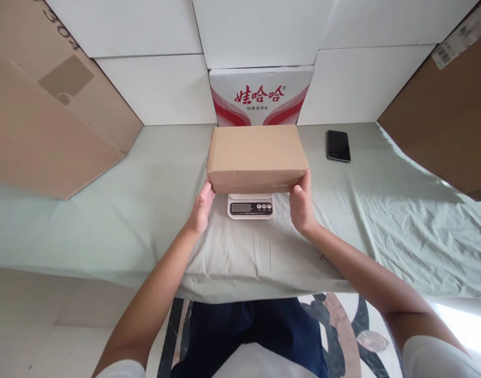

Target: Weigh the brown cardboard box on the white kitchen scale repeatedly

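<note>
A closed brown cardboard box [258,149] is gripped between my two hands, above a white digital kitchen scale [250,215]. My left hand [202,207] presses on its near left corner, and my right hand [302,205] holds the near right corner with the thumb on the front face. The scale's display and buttons show in front of the box; its weighing plate is mostly hidden beneath. Whether the box rests on the plate or hovers just over it, I cannot tell. No digits can be read on the display.
A black smartphone [338,145] lies to the right on the green cloth [146,226]. Behind the box stands a white-and-red carton [259,89] against white panels [153,84]. Large cardboard sheets flank the table at left [59,105] and right [448,110].
</note>
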The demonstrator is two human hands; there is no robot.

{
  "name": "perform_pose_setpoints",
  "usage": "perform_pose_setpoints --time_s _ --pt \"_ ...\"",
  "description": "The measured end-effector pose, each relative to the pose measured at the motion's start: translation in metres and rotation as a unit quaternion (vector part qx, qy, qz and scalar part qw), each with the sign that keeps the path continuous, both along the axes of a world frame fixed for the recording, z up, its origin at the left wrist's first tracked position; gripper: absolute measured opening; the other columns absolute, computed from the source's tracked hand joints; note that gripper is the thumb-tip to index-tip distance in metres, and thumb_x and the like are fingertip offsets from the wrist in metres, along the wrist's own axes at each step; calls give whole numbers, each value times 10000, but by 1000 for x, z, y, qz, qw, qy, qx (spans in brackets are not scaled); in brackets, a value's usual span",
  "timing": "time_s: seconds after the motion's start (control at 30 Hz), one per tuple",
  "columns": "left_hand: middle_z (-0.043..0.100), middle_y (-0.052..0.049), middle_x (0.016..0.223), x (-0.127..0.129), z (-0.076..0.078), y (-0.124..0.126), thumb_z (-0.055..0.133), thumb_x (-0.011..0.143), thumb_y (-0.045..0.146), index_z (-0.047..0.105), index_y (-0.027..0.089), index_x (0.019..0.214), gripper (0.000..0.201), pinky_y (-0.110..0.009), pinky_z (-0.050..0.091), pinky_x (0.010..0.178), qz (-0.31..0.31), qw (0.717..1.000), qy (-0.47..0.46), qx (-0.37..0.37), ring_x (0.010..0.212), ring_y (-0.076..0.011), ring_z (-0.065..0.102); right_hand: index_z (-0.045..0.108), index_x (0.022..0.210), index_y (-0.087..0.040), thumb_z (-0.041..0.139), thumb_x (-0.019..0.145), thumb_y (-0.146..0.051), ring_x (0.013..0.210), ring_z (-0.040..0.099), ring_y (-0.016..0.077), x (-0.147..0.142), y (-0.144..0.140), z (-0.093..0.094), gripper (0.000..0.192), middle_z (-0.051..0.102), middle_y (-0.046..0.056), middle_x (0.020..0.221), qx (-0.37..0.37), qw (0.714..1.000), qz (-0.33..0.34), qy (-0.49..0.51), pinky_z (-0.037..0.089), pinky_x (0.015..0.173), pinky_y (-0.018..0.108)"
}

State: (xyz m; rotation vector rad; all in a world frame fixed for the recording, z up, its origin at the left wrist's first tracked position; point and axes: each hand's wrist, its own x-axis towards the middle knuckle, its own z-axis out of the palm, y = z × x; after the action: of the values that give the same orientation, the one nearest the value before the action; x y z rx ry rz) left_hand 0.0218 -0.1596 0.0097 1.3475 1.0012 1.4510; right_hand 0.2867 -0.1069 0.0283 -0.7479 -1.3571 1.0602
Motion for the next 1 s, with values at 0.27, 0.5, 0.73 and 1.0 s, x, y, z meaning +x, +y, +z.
perform_pose_setpoints --time_s 0.27,0.5,0.73,1.0 --pt "439 -45 1716 4 46 44 374 872 906 560 315 1514 892 -509 157 1397 -4 999 -26 47 1681 -349 191 353 1572 -471 541 849 -797 1713 121 311 0 46 26 815 332 -106 1745 63 998 -14 -15 176 1422 545" --pt "512 -71 1665 -2 47 141 16 959 821 523 250 1530 954 -482 197 1368 62 995 -70 22 1651 -298 302 353 1596 -407 543 847 -771 1696 196 276 -28 131 25 855 378 -86 1719 75 997 -33 11 170 1419 528" --pt "511 -95 1668 4 1 174 166 874 931 522 259 1548 1017 -436 266 1356 104 989 -98 -33 1624 -266 374 368 1580 -376 559 861 -681 1675 248 236 -39 158 -9 805 432 -57 1701 28 998 -39 36 146 1429 508" --pt "547 -86 1641 1 -12 180 167 945 848 492 258 1576 924 -421 244 1363 101 988 -101 -49 1616 -245 390 434 1532 -364 580 834 -694 1645 318 256 -40 157 -19 786 452 -68 1693 10 998 -37 41 204 1421 506"
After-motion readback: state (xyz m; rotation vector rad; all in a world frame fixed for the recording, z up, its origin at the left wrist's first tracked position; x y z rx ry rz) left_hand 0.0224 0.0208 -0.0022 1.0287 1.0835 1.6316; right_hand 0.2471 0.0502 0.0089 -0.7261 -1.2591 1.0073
